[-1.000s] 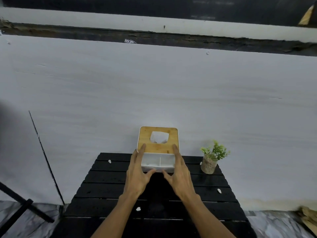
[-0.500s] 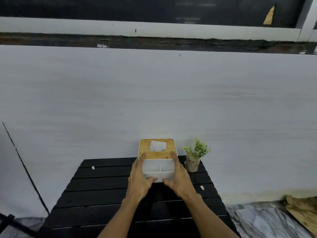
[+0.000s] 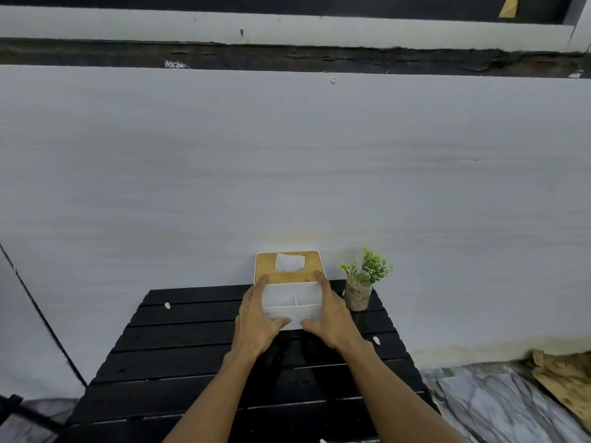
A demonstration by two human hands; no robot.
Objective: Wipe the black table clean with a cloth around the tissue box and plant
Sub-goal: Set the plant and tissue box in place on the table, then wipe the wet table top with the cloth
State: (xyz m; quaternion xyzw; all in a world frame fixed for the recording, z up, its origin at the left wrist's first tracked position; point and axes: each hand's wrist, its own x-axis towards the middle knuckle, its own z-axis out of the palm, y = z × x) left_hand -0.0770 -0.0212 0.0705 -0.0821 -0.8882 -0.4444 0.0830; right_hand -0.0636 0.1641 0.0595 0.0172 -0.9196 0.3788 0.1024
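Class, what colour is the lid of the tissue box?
Light bamboo-brown, on a white body; the lid of the tissue box shows in the head view.

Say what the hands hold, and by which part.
The left hand and right hand grip the tissue box by its opposite sides, thumbs against its front wall.

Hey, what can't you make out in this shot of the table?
Head view:
Sides of the tissue box: covered by the left hand and right hand gripping it.
Near edge of the black table: cut off by the frame bottom.
The white specks: too small to identify.
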